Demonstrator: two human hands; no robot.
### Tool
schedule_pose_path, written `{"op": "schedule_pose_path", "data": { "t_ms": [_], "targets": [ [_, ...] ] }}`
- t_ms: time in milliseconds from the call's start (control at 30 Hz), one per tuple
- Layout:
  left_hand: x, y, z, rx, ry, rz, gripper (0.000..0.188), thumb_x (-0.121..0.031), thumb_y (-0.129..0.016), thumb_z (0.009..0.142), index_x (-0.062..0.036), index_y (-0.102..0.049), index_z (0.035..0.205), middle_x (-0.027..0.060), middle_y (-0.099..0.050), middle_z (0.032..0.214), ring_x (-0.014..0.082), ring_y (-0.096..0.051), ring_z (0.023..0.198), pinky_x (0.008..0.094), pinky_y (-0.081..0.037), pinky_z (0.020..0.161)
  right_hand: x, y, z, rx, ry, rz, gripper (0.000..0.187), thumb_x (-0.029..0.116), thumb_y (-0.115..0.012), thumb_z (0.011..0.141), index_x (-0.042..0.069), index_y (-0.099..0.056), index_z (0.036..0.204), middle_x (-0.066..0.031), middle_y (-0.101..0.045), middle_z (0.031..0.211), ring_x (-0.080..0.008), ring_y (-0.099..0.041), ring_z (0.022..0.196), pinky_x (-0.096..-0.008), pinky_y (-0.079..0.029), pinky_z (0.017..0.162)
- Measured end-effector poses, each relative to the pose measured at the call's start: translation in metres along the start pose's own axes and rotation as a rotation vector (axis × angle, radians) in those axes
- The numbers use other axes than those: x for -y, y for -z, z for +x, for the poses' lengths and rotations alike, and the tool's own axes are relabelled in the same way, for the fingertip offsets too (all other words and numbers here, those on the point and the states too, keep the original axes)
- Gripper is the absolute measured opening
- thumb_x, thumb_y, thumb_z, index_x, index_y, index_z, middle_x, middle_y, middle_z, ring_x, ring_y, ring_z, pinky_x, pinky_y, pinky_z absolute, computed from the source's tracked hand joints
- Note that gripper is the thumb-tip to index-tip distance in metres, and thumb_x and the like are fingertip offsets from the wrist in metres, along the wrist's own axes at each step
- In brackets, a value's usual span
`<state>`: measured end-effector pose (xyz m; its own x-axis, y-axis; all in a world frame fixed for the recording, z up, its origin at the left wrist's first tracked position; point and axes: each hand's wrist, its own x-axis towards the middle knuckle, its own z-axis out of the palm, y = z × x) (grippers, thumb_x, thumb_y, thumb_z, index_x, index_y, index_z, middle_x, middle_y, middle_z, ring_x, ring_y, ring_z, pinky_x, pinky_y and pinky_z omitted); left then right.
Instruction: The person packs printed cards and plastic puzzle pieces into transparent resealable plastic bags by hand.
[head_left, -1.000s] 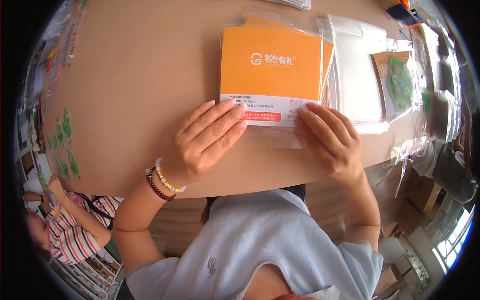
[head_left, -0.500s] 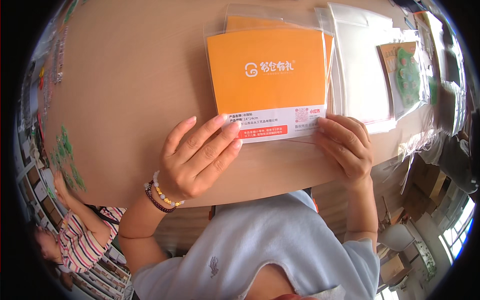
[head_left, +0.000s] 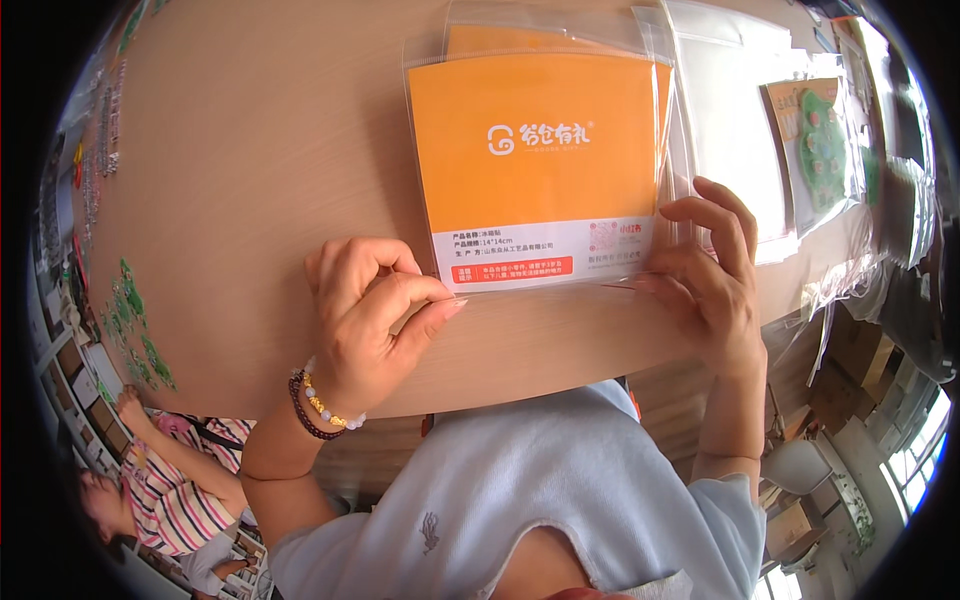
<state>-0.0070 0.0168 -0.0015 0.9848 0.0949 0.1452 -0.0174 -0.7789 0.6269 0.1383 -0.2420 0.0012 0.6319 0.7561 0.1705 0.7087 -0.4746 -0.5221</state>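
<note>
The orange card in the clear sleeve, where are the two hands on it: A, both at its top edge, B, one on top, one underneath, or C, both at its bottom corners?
C: the left hand pinches the bottom-left corner of the orange card, and the right hand holds the bottom-right corner.

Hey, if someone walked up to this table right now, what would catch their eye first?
First, the bright orange card in a clear sleeve, lying at the middle of the wooden table with a white strip along its near edge. The left hand pinches the sleeve's near left corner, and the right hand holds its near right corner. To the right lie more clear sleeves and a green cut-out piece.
</note>
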Motion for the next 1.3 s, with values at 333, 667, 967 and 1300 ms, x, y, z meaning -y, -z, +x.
{"op": "schedule_pose_path", "data": {
  "t_ms": [333,667,967,1300],
  "targets": [
    [-0.004,0.009,0.014,0.123,0.034,-0.023,0.013,-0.016,-0.076,0.072,-0.012,-0.065,0.076,-0.0005,-0.054,0.083,0.0174,-0.047,0.081,0.0336,-0.029,0.078,0.002,0.009,0.009,0.137,-0.066,0.05,0.017,0.012,-0.074,0.069,0.006,-0.061,0.078,-0.0102,-0.052,0.118,-0.0384,-0.04,0.126,-0.051,-0.03,0.104],
    [-0.008,0.009,0.018,0.165,0.064,-0.023,0.012,-0.019,-0.071,0.078,-0.0111,-0.062,0.074,0.0011,-0.052,0.082,0.0187,-0.046,0.079,0.034,-0.029,0.078,0.007,0.007,0.01,0.147,-0.107,-0.027,0.012,0.01,-0.07,0.074,0.005,-0.059,0.077,-0.0107,-0.05,0.115,-0.0367,-0.039,0.127,-0.0566,-0.021,0.11],
    [-0.008,0.01,0.02,0.158,0.062,0.017,0.012,-0.018,-0.069,0.079,-0.0107,-0.06,0.073,0.0015,-0.052,0.081,0.0196,-0.045,0.077,0.0351,-0.029,0.075,0.017,0.006,0.014,0.145,-0.159,-0.067,0.009,0.006,-0.066,0.076,0.004,-0.058,0.079,-0.0111,-0.05,0.114,-0.0365,-0.04,0.126,-0.0567,-0.02,0.11],
    [-0.005,0.01,0.023,0.162,0.042,0.063,0.012,-0.014,-0.068,0.076,-0.0106,-0.058,0.072,0.0019,-0.051,0.079,0.02,-0.046,0.076,0.0352,-0.029,0.073,0.032,0.003,0.021,0.12,-0.203,-0.145,0.011,0.006,-0.066,0.074,0.003,-0.056,0.079,-0.0119,-0.051,0.11,-0.0364,-0.042,0.124,-0.0563,-0.021,0.109]
  ]
}}
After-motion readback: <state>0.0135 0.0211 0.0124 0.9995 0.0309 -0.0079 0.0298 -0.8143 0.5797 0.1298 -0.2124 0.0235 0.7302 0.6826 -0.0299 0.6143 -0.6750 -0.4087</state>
